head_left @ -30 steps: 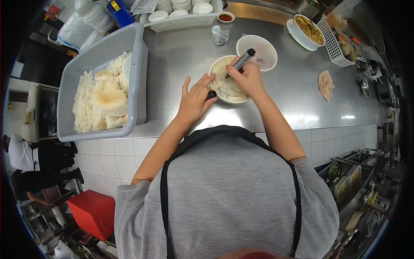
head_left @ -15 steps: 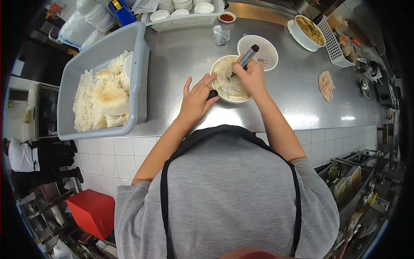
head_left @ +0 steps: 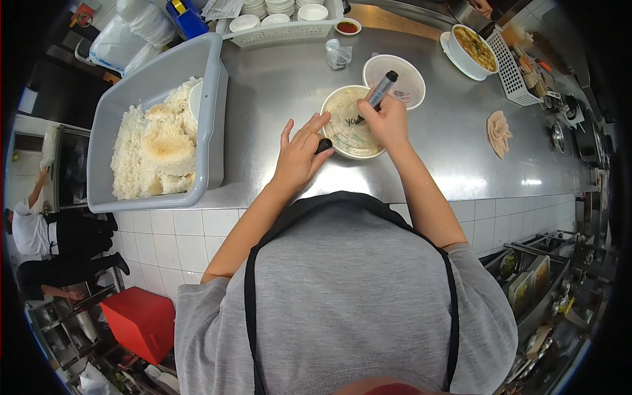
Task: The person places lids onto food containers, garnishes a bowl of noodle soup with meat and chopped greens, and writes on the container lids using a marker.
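Note:
A lidded takeaway bowl rests on the steel counter, with dark handwritten letters on its translucent lid. My right hand grips a grey marker, its tip down at the end of the writing. My left hand holds a black marker cap by the thumb, while its fingertips touch the bowl's left rim. Just behind, a second round white tub stands close to my right hand; small reddish contents show in it.
To the left is a grey bin of cooked rice. Behind are a small plastic bag, a sauce dish and a basket of small dishes. At right are a soup bowl and a crumpled cloth.
More letters have appeared on the lid, and the marker tip has shifted slightly right. A co-worker at far left has raised an arm; another person's hand now shows at top right.

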